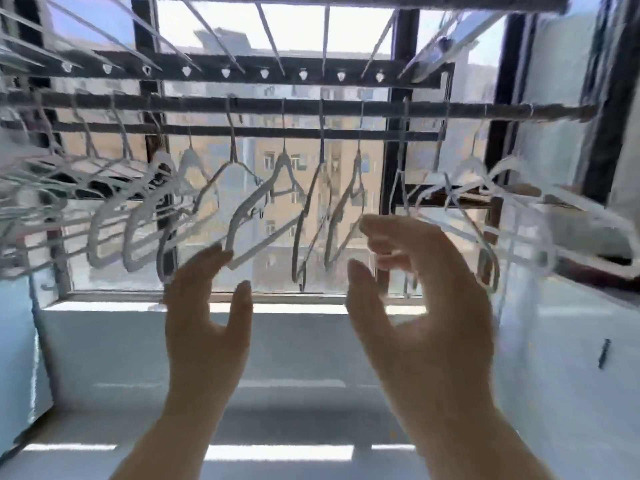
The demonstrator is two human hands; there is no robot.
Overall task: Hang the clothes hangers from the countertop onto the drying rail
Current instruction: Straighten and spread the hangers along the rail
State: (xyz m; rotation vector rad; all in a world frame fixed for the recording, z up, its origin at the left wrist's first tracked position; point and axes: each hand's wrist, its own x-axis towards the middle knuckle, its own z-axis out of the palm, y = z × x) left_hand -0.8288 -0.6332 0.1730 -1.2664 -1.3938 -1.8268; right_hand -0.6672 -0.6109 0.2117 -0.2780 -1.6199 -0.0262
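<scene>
- Head view: my left hand (204, 306) is raised toward the drying rail (277, 107), palm away from me, fingers (216, 258) straight and spread wide, holding nothing.
- Its fingertips reach the lower corner of one hanger (256, 206); the blur hides whether they touch it.
- My right hand (415, 299) is up beside it, fingers (381, 230) curled over and thumb apart, just beside the next hanger (346, 209) and a thin wire one (403, 188). I cannot tell whether they grip anything.
- A row of white clothes hangers (145, 202) hangs by its hooks along the rail, from far left to far right.
- Below my wrists lies the white counter (104, 427), under the window (145, 292).
</scene>
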